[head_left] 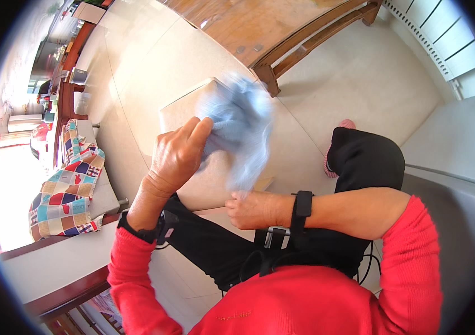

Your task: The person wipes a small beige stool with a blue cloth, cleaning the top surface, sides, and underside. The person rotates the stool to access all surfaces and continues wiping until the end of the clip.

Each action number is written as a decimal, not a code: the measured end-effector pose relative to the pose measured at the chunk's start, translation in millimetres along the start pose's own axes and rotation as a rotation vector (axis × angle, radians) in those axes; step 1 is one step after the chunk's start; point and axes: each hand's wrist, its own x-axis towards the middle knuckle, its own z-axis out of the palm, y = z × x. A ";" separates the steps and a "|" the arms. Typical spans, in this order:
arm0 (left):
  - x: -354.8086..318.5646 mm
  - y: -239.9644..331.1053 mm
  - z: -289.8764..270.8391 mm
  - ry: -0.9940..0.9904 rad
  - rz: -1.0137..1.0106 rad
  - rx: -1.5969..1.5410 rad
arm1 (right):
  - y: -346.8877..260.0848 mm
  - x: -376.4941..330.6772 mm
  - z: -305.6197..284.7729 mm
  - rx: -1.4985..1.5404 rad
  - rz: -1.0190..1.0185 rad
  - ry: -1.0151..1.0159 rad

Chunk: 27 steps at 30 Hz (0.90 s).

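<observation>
Pale tiled floor [153, 61] carries a wooden bench [282, 39]; a cream cushion [187, 109] lies nearby. A patchwork cloth [67, 192] drapes the left seat [103, 198].

A light blue cloth [237, 125], soft and crumpled, hangs blurred in the air. Its upper bunch is pinched by the fingers of the left hand [177, 156]; its lower tail trails down to the right hand [254, 209], which grips its end.

I wear a red long-sleeved top, sleeves pushed up my forearms, and black trousers. A black band with a small device wraps each wrist, thin black cables trailing below the right band [303, 204].
</observation>
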 end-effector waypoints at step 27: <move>39.9 -75.2 -41.4 0.120 -0.833 -1.003 | 10.4 -3.3 -3.7 0.079 0.065 -0.073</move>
